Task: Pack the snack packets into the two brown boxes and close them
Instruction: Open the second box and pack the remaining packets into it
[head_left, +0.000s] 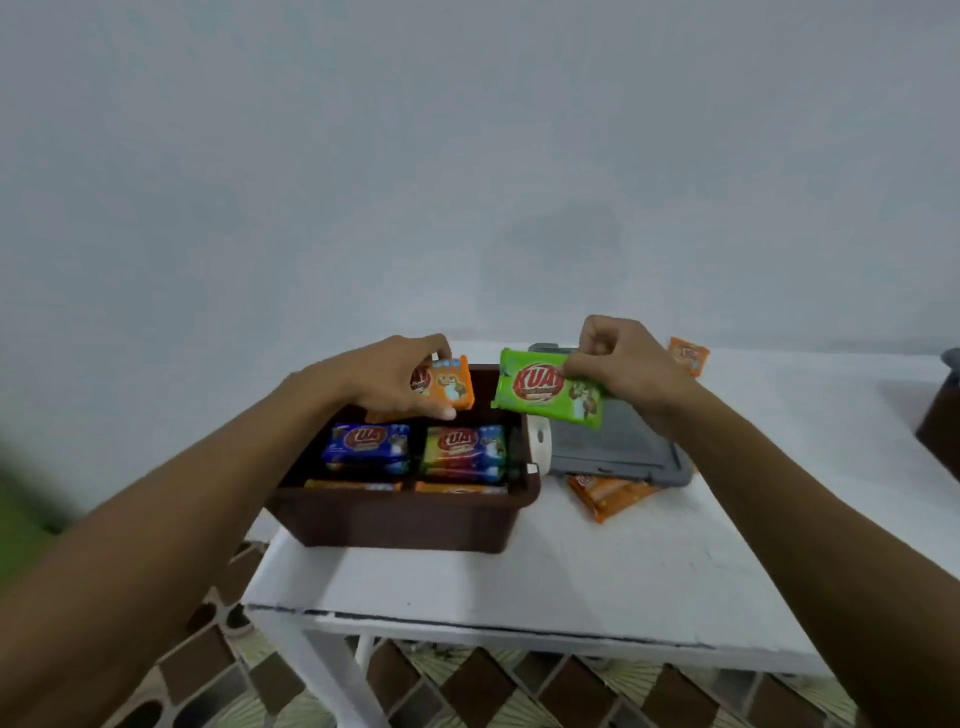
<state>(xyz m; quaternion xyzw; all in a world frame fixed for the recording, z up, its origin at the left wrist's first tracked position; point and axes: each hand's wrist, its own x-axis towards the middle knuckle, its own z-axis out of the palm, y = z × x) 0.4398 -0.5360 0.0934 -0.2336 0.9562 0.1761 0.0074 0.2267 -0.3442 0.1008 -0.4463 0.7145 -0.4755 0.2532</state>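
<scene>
A brown box (405, 519) stands on the white table (571, 582) with several snack packets inside, among them a blue packet (366, 444) and a multicoloured packet (465, 448). My left hand (387, 376) grips an orange packet (449, 382) over the far part of the box. To the right of the box, my right hand (621, 358) pinches a green packet (545, 387) in the air above a grey lid (618, 449). A second brown box (940, 431) shows at the right edge, cut off by the frame.
An orange packet (610, 496) lies partly under the grey lid, and another orange packet (688, 355) lies behind my right hand. A white latch (540, 444) sticks out from the box's right side. The table's front edge has tiled floor (467, 686) below it.
</scene>
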